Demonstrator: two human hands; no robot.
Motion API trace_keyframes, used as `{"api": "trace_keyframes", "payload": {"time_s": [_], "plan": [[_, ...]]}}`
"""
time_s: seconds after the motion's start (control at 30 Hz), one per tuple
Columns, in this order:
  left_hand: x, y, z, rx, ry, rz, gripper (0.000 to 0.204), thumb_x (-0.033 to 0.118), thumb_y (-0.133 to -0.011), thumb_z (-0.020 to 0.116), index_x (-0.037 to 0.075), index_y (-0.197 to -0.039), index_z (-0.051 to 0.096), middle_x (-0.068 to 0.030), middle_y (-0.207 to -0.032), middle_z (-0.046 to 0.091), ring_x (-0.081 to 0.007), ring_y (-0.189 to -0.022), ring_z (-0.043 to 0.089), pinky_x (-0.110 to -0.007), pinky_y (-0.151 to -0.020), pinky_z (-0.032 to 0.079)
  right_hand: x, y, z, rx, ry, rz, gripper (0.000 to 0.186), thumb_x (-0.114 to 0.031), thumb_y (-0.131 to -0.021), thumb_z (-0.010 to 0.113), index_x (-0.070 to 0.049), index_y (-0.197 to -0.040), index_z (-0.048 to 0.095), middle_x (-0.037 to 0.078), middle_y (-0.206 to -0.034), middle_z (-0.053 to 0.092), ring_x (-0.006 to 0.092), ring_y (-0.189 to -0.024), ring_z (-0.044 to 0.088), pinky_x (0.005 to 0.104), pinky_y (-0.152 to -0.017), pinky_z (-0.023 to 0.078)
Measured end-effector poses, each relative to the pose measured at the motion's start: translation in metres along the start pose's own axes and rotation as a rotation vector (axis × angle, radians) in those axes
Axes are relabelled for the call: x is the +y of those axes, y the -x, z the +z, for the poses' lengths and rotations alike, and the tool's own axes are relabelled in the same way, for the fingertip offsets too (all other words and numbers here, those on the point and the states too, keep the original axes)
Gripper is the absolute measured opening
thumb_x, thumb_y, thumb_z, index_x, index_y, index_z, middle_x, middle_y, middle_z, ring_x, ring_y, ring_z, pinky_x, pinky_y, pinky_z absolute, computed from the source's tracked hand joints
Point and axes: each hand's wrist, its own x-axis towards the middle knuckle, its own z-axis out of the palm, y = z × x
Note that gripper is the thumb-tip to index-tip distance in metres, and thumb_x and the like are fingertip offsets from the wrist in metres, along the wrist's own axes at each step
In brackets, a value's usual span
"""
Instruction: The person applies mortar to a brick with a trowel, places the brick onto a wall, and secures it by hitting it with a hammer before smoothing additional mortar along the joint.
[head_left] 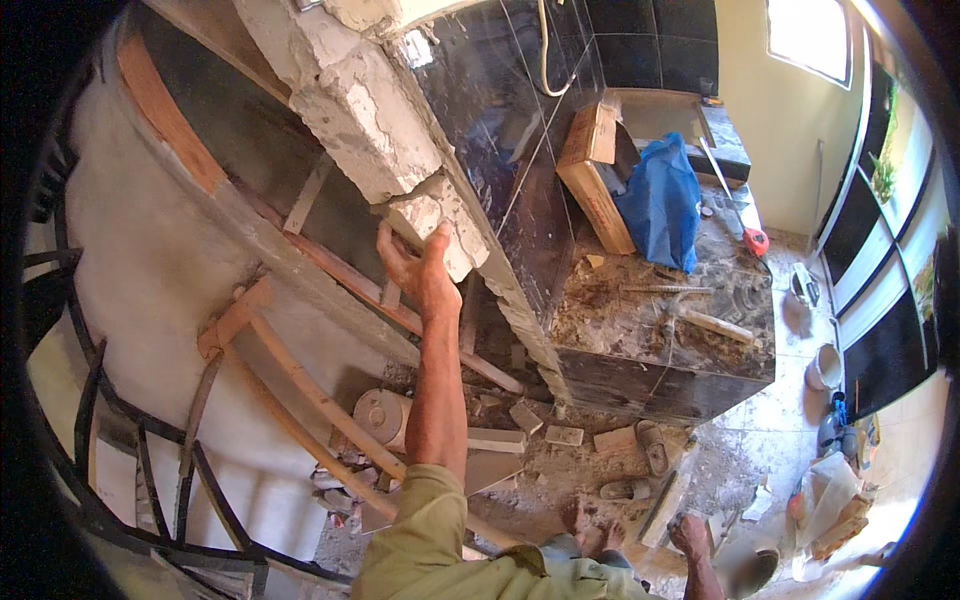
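My left hand (pixel 420 265) grips a pale, rough masonry block (pixel 448 235) at the chipped edge of the wall, beneath more broken plaster and brickwork (pixel 360 130). Beside it are black tiles (pixel 500 120) on the right and a dark recess with wooden battens (pixel 310 195) on the left. My right hand (pixel 692 540) is low at the lower right, fingers curled round something I cannot make out, near a blurred dark object (pixel 750 568).
A dusty tiled counter (pixel 610 315) holds a blue bag (pixel 660 200), wooden box (pixel 590 165) and red tape measure (pixel 755 240). Wooden supports (pixel 270 350), a round cylinder (pixel 380 420), rubble, sandals (pixel 630 490) and a white bucket (pixel 823 368) lie below. Black metal railing (pixel 100 390) curves leftward.
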Motion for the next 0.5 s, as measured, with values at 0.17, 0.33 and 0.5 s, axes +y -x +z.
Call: {"api": "trace_keyframes", "payload": {"time_s": [0.17, 0.33, 0.5], "plan": [[-0.002, -0.001, 0.003, 0.014, -0.015, 0.047, 0.073, 0.006, -0.074, 0.071, 0.001, -0.137, 0.035, -0.0165, -0.126, 0.047, -0.0273, -0.114, 0.050, -0.040, -0.098, 0.044, -0.006, -0.012, 0.000, -0.042, 0.009, -0.019, 0.026, -0.024, -0.076, 0.066, -0.001, -0.088, 0.063, 0.026, -0.083, 0.065, 0.0412, -0.082, 0.064, 0.0480, -0.073, 0.051], [0.004, 0.002, 0.008, 0.074, -0.124, 0.072, 0.079, 0.006, -0.073, 0.073, -0.002, -0.140, 0.032, -0.0192, -0.131, 0.046, -0.0286, -0.115, 0.050, -0.039, -0.098, 0.045, -0.023, -0.030, -0.013, -0.124, -0.021, 0.003, 0.039, -0.027, -0.077, 0.068, -0.001, -0.106, 0.066, 0.026, -0.095, 0.066, 0.0412, -0.092, 0.064, 0.0471, -0.082, 0.051], [0.008, 0.003, 0.007, 0.036, -0.097, 0.013, 0.094, 0.013, -0.075, 0.075, -0.007, -0.147, 0.018, -0.0273, -0.143, 0.031, -0.0325, -0.130, 0.038, -0.042, -0.106, 0.039, -0.006, -0.050, 0.012, 0.000, -0.045, -0.071, 0.039, -0.031, -0.076, 0.069, -0.001, -0.101, 0.067, 0.027, -0.084, 0.066, 0.0424, -0.085, 0.065, 0.0473, -0.074, 0.053]]}}
